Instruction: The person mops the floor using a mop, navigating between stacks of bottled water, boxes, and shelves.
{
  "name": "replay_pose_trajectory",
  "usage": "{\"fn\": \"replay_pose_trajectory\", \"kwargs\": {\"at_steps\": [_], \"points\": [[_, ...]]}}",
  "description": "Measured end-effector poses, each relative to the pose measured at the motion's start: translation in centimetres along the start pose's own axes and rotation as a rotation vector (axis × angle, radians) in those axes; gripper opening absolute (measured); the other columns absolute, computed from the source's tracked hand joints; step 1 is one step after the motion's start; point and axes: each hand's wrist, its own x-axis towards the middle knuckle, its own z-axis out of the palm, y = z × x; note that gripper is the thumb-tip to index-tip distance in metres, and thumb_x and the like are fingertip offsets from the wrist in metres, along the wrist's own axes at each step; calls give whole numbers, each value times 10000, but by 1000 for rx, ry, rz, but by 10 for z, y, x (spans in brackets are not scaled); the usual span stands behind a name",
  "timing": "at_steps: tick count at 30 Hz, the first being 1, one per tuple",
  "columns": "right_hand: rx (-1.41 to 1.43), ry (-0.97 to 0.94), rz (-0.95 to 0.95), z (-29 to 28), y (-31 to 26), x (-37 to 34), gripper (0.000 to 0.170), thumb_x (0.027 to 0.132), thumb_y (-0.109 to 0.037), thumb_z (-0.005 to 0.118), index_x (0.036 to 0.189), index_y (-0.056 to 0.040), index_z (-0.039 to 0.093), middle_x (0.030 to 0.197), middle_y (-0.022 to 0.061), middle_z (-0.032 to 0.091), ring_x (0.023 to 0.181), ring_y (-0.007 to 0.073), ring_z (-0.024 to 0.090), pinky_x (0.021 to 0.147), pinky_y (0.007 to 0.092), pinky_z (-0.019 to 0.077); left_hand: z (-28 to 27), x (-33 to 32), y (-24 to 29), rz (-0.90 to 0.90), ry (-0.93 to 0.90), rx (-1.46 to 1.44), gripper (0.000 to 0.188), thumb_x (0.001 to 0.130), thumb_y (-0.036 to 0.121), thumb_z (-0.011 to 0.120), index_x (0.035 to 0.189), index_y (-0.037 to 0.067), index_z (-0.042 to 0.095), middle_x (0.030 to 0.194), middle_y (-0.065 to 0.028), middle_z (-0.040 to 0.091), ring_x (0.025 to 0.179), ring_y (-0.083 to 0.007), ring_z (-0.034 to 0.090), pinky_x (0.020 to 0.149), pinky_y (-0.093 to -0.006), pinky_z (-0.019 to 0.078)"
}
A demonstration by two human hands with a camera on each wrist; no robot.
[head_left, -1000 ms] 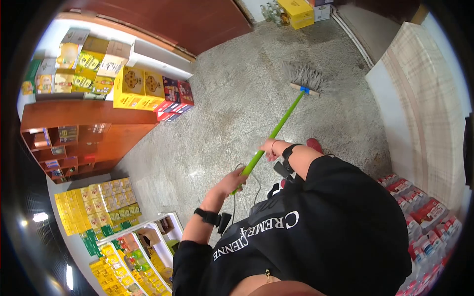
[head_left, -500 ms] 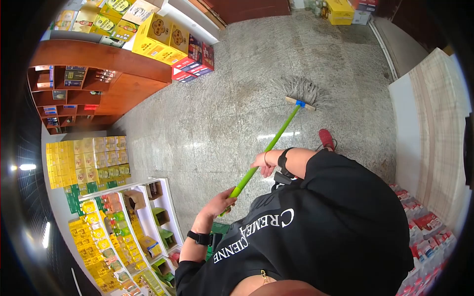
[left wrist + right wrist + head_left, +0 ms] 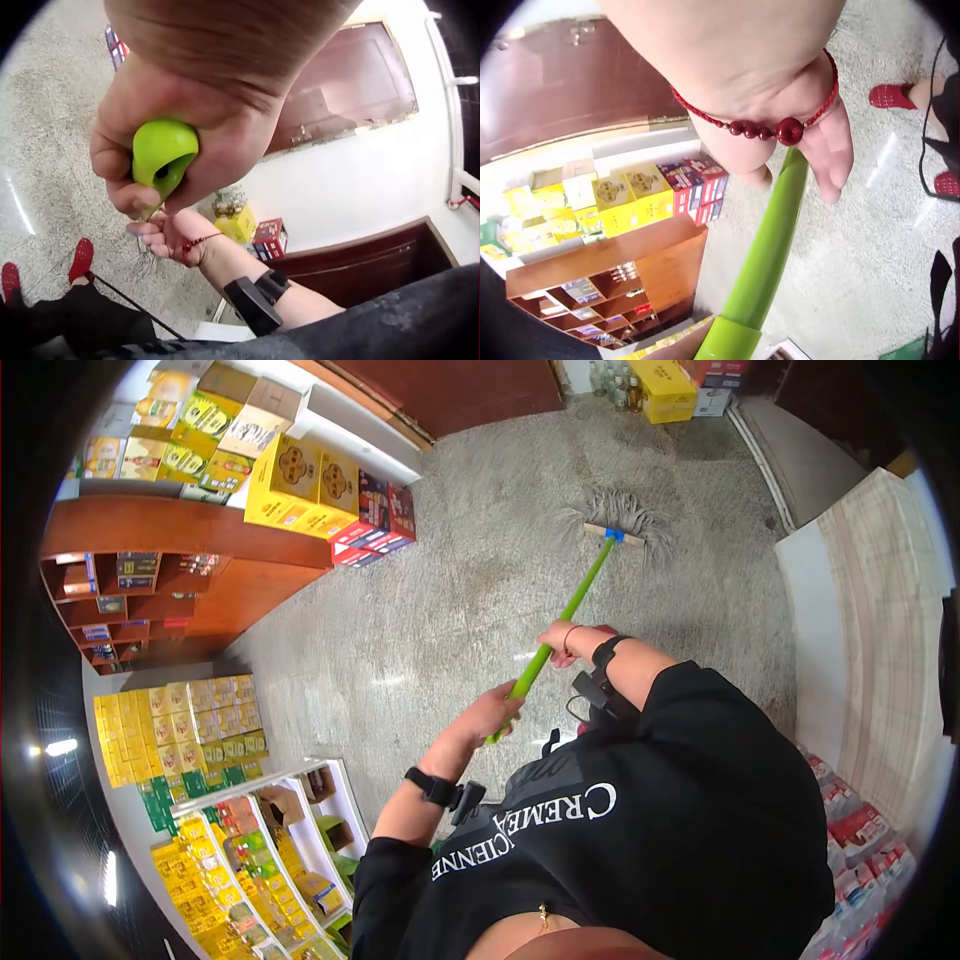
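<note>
A mop with a bright green handle (image 3: 588, 585) slants across the floor, its grey strands (image 3: 625, 510) spread out beyond a wooden bar with a blue joint. My left hand (image 3: 485, 716) grips the handle near its top end; the left wrist view shows the fingers of this hand (image 3: 187, 112) wrapped round the hollow green tip (image 3: 166, 142). Lower on the shaft, my right hand (image 3: 562, 642), with a red beaded bracelet, holds it loosely. In the right wrist view the shaft (image 3: 765, 247) passes between thumb and fingers of that hand (image 3: 780, 97).
Yellow boxes (image 3: 300, 485) and red boxes stand at the wooden shelf unit (image 3: 230, 595) on the left. A white rack (image 3: 335, 800) is lower left. Bottles (image 3: 615, 388) and a yellow box are at the far wall. A fabric-covered block (image 3: 850, 610) and wrapped packs (image 3: 860, 825) line the right.
The mop head has moved farther from the body over the floor, and both hands have shifted forward with the handle. The red shoe is now largely hidden behind the right arm.
</note>
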Motion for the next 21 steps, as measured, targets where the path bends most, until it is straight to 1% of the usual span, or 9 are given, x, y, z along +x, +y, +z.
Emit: {"fn": "replay_pose_trajectory", "kwargs": {"at_steps": [2, 7, 8, 10, 11, 12, 14, 18, 21], "points": [[62, 130, -35, -54, -16, 1, 376, 817, -297, 475, 858, 68, 557, 642, 202, 588, 491, 268, 596, 393, 346, 495, 0, 41, 44, 40, -39, -22, 384, 857, 167, 465, 1220, 51, 427, 753, -62, 493, 511, -108, 459, 450, -229, 393], [182, 290, -68, -185, -56, 11, 359, 829, -281, 427, 761, 43, 565, 585, 179, 562, 457, 250, 575, 374, 345, 467, -3, 125, 171, 96, -44, 39, 325, 856, 200, 463, 1141, 44, 469, 756, -69, 515, 510, -116, 477, 430, -233, 384], [227, 326, -100, -206, -63, 11, 370, 833, -289, 415, 734, 35, 563, 567, 174, 550, 448, 248, 567, 367, 349, 454, -3, 139, 194, 110, -37, 67, 309, 855, 214, 463, 1110, 41, 481, 759, -73, 525, 506, -120, 482, 425, -236, 382], [196, 396, -121, -240, -81, 12, 384, 839, -304, 402, 695, 18, 555, 545, 166, 533, 439, 250, 556, 359, 360, 432, -7, 170, 234, 108, -48, 81, 302, 853, 223, 464, 1091, 39, 485, 760, -76, 533, 500, -122, 484, 421, -241, 382], [331, 417, -128, -253, -89, 7, 357, 839, -287, 411, 701, 11, 552, 560, 172, 539, 448, 258, 562, 370, 370, 435, -8, 182, 249, 109, -48, 96, 296, 850, 232, 464, 1072, 37, 490, 762, -79, 541, 495, -124, 485, 418, -246, 381], [358, 449, -183, -267, -95, 15, 307, 838, -263, 422, 757, 5, 549, 621, 169, 564, 473, 254, 577, 390, 365, 456, -10, 193, 263, 102, -53, 93, 296, 850, 232, 464, 1072, 37, 490, 762, -79, 541, 495, -124, 485, 418, -246, 381], [488, 456, -111, -280, -116, -9, 322, 842, -326, 492, 893, -8, 494, 659, 132, 544, 477, 242, 557, 428, 361, 463, -12, 208, 287, 90, -56, 25, 297, 851, 234, 465, 1069, 34, 490, 764, -86, 546, 483, -123, 483, 416, -248, 378], [517, 438, -70, -301, -120, -3, 302, 844, -315, 492, 924, -24, 482, 712, 141, 557, 488, 253, 565, 448, 377, 474, -11, 216, 306, 63, -67, 74, 309, 860, 243, 460, 1088, 35, 484, 773, -77, 529, 537, -116, 481, 444, -241, 398], [470, 424, -101, -292, -111, 1, 298, 849, -304, 489, 951, -25, 463, 725, 148, 557, 490, 252, 567, 421, 368, 469, -12, 227, 284, 71, -105, 53, 311, 866, 238, 452, 1101, 36, 467, 777, -69, 510, 591, -120, 479, 472, -243, 418]]}}
